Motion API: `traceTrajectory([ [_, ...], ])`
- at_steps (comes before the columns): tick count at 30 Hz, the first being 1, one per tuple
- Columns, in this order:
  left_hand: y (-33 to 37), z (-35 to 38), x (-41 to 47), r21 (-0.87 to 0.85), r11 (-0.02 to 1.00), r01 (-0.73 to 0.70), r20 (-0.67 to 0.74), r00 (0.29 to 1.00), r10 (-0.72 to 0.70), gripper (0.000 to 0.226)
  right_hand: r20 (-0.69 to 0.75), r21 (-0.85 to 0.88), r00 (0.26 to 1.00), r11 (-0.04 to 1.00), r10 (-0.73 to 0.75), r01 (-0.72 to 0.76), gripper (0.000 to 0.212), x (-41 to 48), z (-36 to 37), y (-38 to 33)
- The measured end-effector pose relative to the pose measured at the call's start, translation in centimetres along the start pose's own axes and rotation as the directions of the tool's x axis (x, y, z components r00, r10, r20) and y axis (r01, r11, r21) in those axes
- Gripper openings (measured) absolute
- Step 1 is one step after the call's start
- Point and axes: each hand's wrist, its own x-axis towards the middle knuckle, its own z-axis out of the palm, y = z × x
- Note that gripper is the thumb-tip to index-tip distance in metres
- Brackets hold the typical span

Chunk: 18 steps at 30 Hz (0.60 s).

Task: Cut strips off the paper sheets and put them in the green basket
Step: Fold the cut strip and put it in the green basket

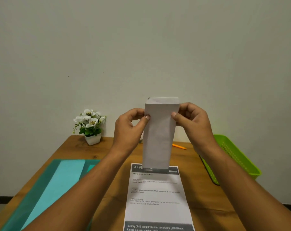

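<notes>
- So, both hands are up in front of us, over the table (74, 150). The left hand (133, 125) & right hand (191, 120) each pinch a side edge of the paper strip (158, 139) near its top, thumb in front, other fingers curled behind.
- The strip hangs upright, clear of the tabletop. Its top end bends back away from us, and its bottom end dangles just over the head of the printed sheet (156, 197).
- The printed sheet lies flat mid-table between our forearms, text facing us.
- The green basket (233, 157) sits at the table's right edge, well apart from the strip and partly behind our right forearm. No strips show in the part we can see.
- Progress, as we judge it: prob. one strip is off & in hand, not yet dropped in, so it's early in the job.
- Left to do: carry this strip over to the basket, let go, then cut more off the sheet(s).
- Scissors: can't make any out. A grey bit behind our left wrist is too hidden to name.
- Misc.: an orange pencil (179, 146) lies beyond the strip, a teal mat (46, 189) lies at left, and a flower pot (92, 139) stands in the far-left corner.
</notes>
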Motion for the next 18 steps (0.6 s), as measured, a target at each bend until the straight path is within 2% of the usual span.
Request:
traceTrajectory([
  [2,-1.1,0.1,-1.4,-0.020,0.998,0.052,0.023,0.998,-0.052,0.018,0.001,0.003,0.999,0.999,0.040,-0.040,0.012,-0.8,0.1,1.1],
  [5,-2.6,0.1,-3.5,-0.076,0.986,0.149,0.044,0.988,-0.146,0.039,0.013,0.022,0.990,0.990,0.139,-0.139,0.031,-2.5,0.3,3.1],
  [8,-2.4,0.1,-3.9,-0.077,0.988,0.132,0.070,0.989,-0.127,0.047,0.022,-0.035,0.990,0.989,0.142,-0.141,0.044,-3.2,0.5,4.0],
  [12,-1.1,-0.1,-3.0,0.006,1.000,0.028,0.141,0.990,-0.029,0.039,0.020,-0.121,0.998,0.991,0.059,-0.057,0.032,-2.8,0.6,3.7],
  [16,-0.6,0.0,-2.5,0.151,0.976,-0.155,0.238,0.964,0.116,0.024,0.059,-0.186,0.998,0.983,0.006,0.005,0.019,-2.7,0.5,3.8],
  [18,-0.8,0.1,-2.3,0.193,0.964,-0.182,0.268,0.955,0.127,0.019,0.063,-0.206,0.998,0.979,0.006,0.007,0.014,-2.8,0.4,3.9],
])
